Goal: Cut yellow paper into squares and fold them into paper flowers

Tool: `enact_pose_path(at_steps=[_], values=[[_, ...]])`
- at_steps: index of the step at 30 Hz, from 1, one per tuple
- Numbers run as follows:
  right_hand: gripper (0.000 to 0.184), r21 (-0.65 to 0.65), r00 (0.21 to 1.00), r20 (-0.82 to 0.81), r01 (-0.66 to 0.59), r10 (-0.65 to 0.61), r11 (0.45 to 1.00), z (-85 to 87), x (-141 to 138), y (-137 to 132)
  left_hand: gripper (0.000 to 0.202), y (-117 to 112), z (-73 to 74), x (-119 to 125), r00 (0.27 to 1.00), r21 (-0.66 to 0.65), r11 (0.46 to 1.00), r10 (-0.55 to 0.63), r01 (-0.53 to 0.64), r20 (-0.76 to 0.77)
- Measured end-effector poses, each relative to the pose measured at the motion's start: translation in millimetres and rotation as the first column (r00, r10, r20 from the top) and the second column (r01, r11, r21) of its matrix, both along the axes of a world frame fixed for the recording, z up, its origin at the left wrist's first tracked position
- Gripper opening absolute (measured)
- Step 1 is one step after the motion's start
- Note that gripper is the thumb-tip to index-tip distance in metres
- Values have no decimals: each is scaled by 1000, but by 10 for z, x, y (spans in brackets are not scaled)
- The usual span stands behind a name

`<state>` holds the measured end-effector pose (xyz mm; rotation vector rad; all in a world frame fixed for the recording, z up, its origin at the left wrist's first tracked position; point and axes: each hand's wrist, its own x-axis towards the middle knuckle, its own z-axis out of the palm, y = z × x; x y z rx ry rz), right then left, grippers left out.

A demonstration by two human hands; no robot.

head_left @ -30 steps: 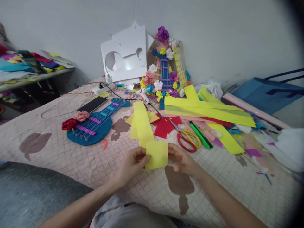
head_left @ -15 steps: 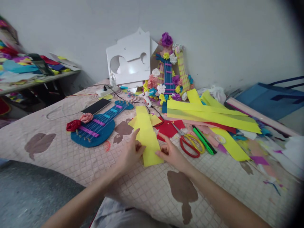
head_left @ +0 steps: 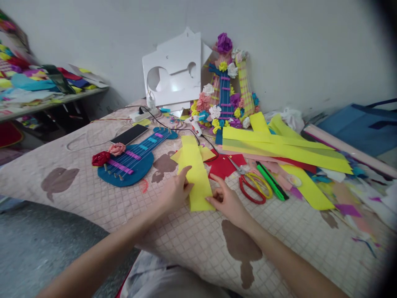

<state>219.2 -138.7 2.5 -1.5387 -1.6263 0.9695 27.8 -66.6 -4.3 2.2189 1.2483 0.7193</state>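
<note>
My left hand (head_left: pixel 175 192) grips the left border of the yellow strip (head_left: pixel 196 176). The thumb lies on top and the forefinger is stretched along the side. My right hand (head_left: pixel 228 200) pinches the near right corner of the same strip with bent fingers. The strip lies flat on the quilted cover (head_left: pixel 93 198), around the middle, with its near end towards the front edge. Its far end rests over other yellow pieces. The blue felt guitar (head_left: pixel 136 159) lies to the left of the strip, well apart from my left hand. To the right is a red piece (head_left: pixel 225 164), and the red and yellow scissors (head_left: pixel 252 184) lie partly on it, near my right hand.
</note>
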Motion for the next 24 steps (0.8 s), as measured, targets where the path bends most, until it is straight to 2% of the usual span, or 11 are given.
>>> enact_pose_path(at_steps=[8, 18, 24], values=[[59, 40, 989, 146, 5, -10, 999, -31, 11, -19, 44, -10, 73, 44, 966, 23, 999, 37, -32, -255], [51, 57, 975, 220, -27, 14, 998, -20, 24, -65, 32, -65, 146, 50, 942, 0, 1000, 13, -14, -334], [50, 49, 969, 245, -37, 24, 998, -40, 34, -56, 30, -79, 142, 68, 924, 27, 1000, 6, 4, -383]])
